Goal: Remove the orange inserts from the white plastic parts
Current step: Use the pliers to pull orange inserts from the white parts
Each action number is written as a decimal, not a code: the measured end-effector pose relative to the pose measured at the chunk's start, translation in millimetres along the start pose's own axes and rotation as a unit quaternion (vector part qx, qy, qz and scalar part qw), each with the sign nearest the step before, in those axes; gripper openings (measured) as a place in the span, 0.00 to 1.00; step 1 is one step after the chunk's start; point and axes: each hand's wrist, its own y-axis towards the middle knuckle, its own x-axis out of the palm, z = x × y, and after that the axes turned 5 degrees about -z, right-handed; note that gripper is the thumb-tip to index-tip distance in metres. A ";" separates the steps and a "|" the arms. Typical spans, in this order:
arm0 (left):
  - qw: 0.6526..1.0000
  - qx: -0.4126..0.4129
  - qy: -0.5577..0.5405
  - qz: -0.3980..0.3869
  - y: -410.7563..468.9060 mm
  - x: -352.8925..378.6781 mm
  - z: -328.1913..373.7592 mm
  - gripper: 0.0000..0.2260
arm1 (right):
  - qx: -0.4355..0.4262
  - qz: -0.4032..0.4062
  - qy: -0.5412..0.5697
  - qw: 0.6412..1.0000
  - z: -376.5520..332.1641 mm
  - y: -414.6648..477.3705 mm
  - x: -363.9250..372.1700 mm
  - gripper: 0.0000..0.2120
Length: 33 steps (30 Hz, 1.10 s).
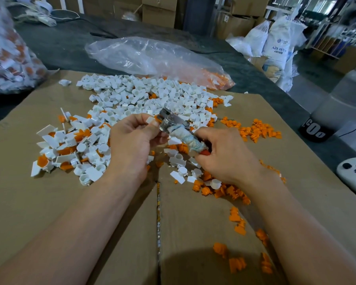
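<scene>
**Insert meets tool at frame centre**

Head view: my left hand (132, 138) pinches a small white plastic part (150, 120), steadying it against the metal-headed, cloth-wrapped tool (181, 134) that my right hand (226, 155) grips. The tool's long axis runs from lower right to upper left. The part's orange insert (157, 119) seems to face its tip, though it's blurred.

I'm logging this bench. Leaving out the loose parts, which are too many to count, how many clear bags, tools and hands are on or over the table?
Clear bags: 2
Tools: 1, the wrapped-handle tool
Hands: 2, the left hand pinching a white part, the right hand gripping the tool's handle
Total: 5
</scene>
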 end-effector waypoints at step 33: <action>0.956 0.103 -0.096 0.257 17.0 -19.5 7.6 0.05 | 0.236 0.048 -0.093 0.966 58.6 6.7 -20.8 0.35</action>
